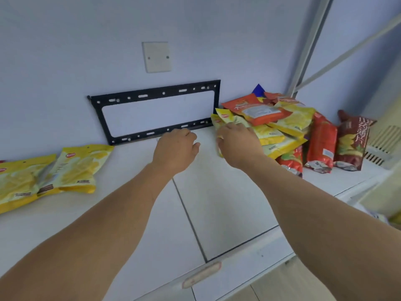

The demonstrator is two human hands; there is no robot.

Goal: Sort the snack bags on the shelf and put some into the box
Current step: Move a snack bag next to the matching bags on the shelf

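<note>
Near: our forearms reach across white shelf (217, 203). No box in view.

Near left: two yellow bags (54, 174) lying flat, set apart.

Mid: our left hand (175, 148) hovers empty, fingers loosely curled. Our right hand (236, 144) rests on yellow bag (269, 133) at pile's left edge; whether fingers grip, we cannot tell.

Far right: mixed pile (282, 118), orange and red bags on yellow, black bracket (156, 111) on wall.

We judge bags light, soft, crinkly, slippery film; pinch sealed edge, mind pile sliding.
</note>
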